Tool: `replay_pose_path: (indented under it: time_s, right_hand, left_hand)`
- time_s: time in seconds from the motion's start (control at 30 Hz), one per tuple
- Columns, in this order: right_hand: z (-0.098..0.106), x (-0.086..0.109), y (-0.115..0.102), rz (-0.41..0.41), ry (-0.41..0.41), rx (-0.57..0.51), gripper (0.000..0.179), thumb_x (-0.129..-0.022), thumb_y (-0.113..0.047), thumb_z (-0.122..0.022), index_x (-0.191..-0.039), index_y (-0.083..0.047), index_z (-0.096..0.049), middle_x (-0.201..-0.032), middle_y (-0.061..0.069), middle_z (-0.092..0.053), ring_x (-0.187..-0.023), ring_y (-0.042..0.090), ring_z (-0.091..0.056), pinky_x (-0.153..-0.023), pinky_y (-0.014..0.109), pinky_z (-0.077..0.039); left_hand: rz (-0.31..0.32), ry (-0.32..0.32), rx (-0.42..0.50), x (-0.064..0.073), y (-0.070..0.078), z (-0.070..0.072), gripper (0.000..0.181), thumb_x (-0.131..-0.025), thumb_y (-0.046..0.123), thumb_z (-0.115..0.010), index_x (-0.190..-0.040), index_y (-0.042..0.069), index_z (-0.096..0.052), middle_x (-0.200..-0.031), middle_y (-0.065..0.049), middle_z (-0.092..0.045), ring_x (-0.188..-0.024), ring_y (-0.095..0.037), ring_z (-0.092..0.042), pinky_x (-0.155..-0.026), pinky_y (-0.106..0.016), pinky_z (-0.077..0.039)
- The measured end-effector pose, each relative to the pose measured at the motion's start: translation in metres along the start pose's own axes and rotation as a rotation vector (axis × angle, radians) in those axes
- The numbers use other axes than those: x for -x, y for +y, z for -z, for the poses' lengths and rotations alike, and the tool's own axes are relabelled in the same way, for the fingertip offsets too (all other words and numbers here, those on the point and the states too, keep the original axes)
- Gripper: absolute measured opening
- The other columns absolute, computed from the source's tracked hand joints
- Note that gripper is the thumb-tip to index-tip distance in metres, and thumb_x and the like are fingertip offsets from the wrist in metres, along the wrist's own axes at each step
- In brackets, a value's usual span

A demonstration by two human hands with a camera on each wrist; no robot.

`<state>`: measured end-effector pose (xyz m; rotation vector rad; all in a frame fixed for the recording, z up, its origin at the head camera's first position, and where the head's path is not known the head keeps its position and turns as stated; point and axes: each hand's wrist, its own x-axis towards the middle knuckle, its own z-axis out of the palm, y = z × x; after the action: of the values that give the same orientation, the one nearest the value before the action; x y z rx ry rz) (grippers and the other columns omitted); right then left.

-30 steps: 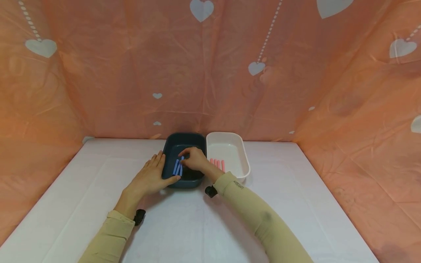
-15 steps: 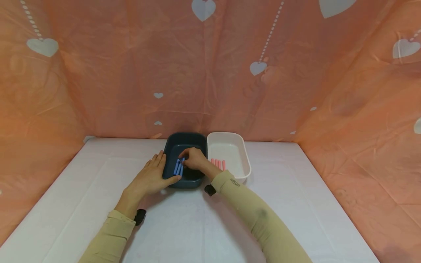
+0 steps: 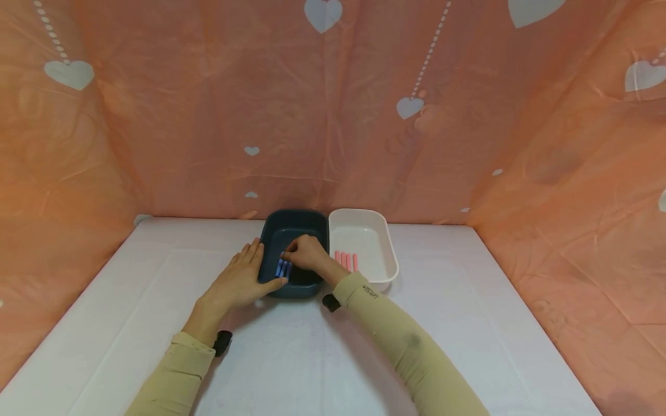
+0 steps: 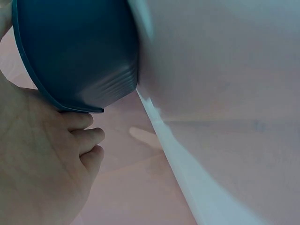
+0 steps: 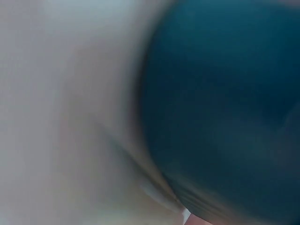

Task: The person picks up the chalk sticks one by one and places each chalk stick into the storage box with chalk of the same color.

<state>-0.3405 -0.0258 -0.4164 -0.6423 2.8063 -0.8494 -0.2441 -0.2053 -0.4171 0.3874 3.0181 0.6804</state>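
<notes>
Several slim blue sticks (image 3: pixel 284 269), which look like chalk, lie side by side in the dark blue tray (image 3: pixel 293 217). My right hand (image 3: pixel 308 252) reaches over the tray from the right, its thumb and index finger pinched together at the far end of one blue stick. My left hand (image 3: pixel 240 276) lies along the tray's left side with straight fingers, its thumb over the near rim. The left wrist view shows that palm (image 4: pixel 42 154) against the outside of the tray (image 4: pixel 79 51). In the right wrist view only the tray's blurred outer wall (image 5: pixel 220 108) shows.
A white tray (image 3: pixel 391 254) stands directly right of the dark one. Several pink sticks (image 3: pixel 347 261) lie in it, partly behind the right forearm. The table (image 3: pixel 281 358) has a white cover. An orange sheet with hearts (image 3: pixel 291 115) hangs behind and at both sides.
The fingers of my right hand have shifted slightly left and nearer along the blue sticks, which now lie more evenly together. My left hand has kept its place at the tray.
</notes>
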Motion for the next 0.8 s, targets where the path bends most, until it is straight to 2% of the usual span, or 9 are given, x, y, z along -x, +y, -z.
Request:
replay_pose_path:
  time_s: [0.33,0.8]
  right_hand:
    - [-0.0007,0.0034,-0.0049,-0.065,-0.02,-0.019,0.038,-0.102,-0.039,-0.065,-0.118,-0.007,-0.08,-0.119,0.007,-0.076,-0.117,0.025,-0.068,-0.098,0.036,-0.056]
    - [-0.0021,0.0025,-0.0035,-0.038,-0.017,-0.042,0.037,-0.101,-0.035,-0.067,-0.121,-0.006,-0.078,-0.12,0.008,-0.076,-0.117,0.026,-0.068,-0.098,0.037,-0.056]
  left_hand:
    - [0.004,-0.005,0.004,0.0011,0.0007,0.0012,0.117,-0.094,0.075,-0.055,-0.161,-0.012,-0.013,-0.17,-0.03,-0.008,-0.156,-0.05,-0.01,-0.125,-0.063,-0.012]
    - [0.004,-0.001,0.001,0.0002,-0.0008,0.0001,0.117,-0.094,0.073,-0.056,-0.161,-0.012,-0.013,-0.17,-0.03,-0.009,-0.156,-0.05,-0.011,-0.126,-0.063,-0.013]
